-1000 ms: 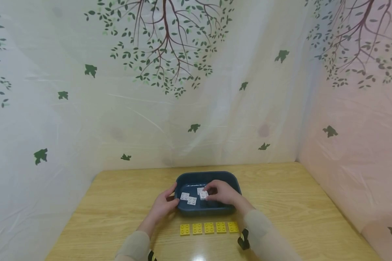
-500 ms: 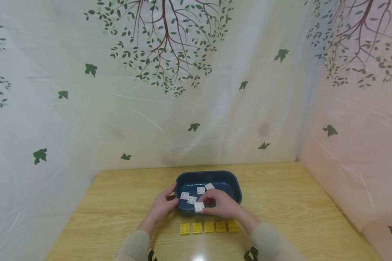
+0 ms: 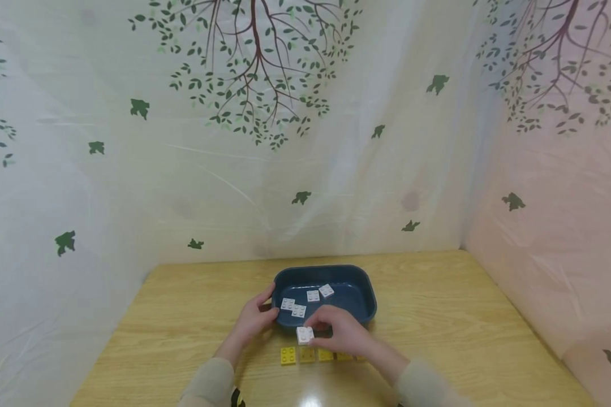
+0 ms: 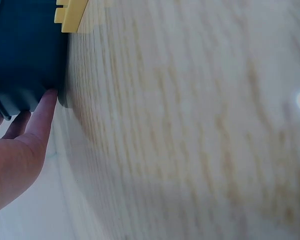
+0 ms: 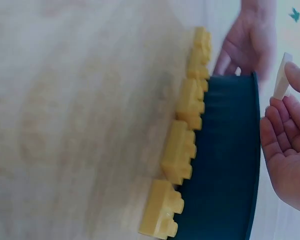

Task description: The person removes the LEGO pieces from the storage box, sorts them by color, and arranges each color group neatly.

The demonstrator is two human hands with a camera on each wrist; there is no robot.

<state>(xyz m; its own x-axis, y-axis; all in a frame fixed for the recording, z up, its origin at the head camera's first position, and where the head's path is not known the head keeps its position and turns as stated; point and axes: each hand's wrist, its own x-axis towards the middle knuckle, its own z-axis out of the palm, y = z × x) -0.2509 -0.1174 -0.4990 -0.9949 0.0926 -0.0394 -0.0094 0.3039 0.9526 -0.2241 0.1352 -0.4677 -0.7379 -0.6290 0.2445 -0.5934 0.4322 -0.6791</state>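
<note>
My right hand (image 3: 338, 330) pinches a white toy building brick (image 3: 305, 335) between thumb and fingertips, over the near rim of a dark blue tray (image 3: 361, 294). In the right wrist view the brick (image 5: 282, 77) shows edge-on. Inside the tray lie two white bricks (image 3: 292, 307) at the left and two more white bricks (image 3: 319, 293) nearer the far wall. My left hand (image 3: 254, 317) rests against the tray's left end with fingers extended. In the left wrist view its fingertips (image 4: 49, 100) touch the tray's outer wall.
Several yellow bricks (image 3: 288, 355) stand studs up in a row on the wooden table (image 3: 183, 316), just in front of the tray. My right hand partly covers that row in the head view. A leaf-patterned curtain (image 3: 234, 198) hangs behind the table.
My right hand has carried the white brick from inside the tray toward me, past its near rim. Two white bricks at the back are now uncovered. My left hand has stayed put.
</note>
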